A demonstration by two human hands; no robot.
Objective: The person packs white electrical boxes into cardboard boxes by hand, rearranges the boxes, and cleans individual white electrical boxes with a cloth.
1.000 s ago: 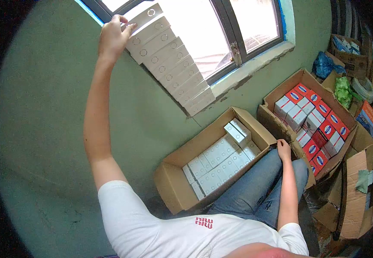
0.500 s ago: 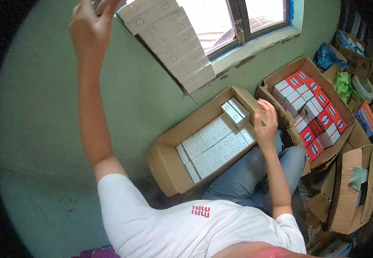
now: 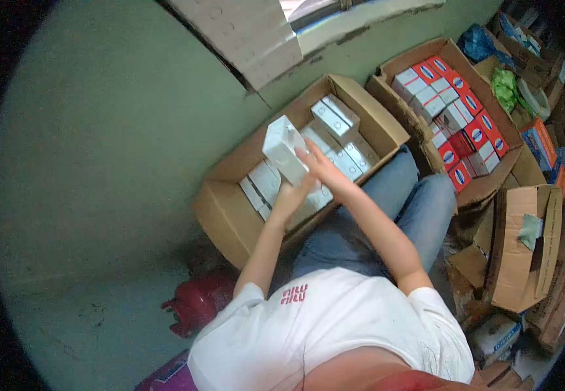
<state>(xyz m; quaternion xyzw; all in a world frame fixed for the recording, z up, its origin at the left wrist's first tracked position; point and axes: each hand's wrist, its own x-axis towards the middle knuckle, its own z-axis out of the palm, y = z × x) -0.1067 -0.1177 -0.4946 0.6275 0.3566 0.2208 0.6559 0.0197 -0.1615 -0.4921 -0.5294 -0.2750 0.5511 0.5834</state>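
Observation:
A small white box (image 3: 283, 144) is held tilted above the open carton (image 3: 220, 218). My left hand (image 3: 293, 197) grips its lower end, fingers partly hidden behind it. My right hand (image 3: 324, 171) is closed on the box's right side, close to the left hand. Inside the carton lie rows of white boxes with round marks, and two more boxes (image 3: 336, 117) stand higher at its far end. The held box and the hands cover part of the rows.
White boxes (image 3: 246, 39) are stacked by the window at the top. A second carton (image 3: 407, 120) with red and white boxes stands to the right. Torn cardboard (image 3: 515, 251) lies at the lower right, and a dark red object (image 3: 201, 303) sits at the lower left.
My left hand has come down from the stack by the window to above the carton. My right hand has left my knee and closed on the white box. The view has tilted downward.

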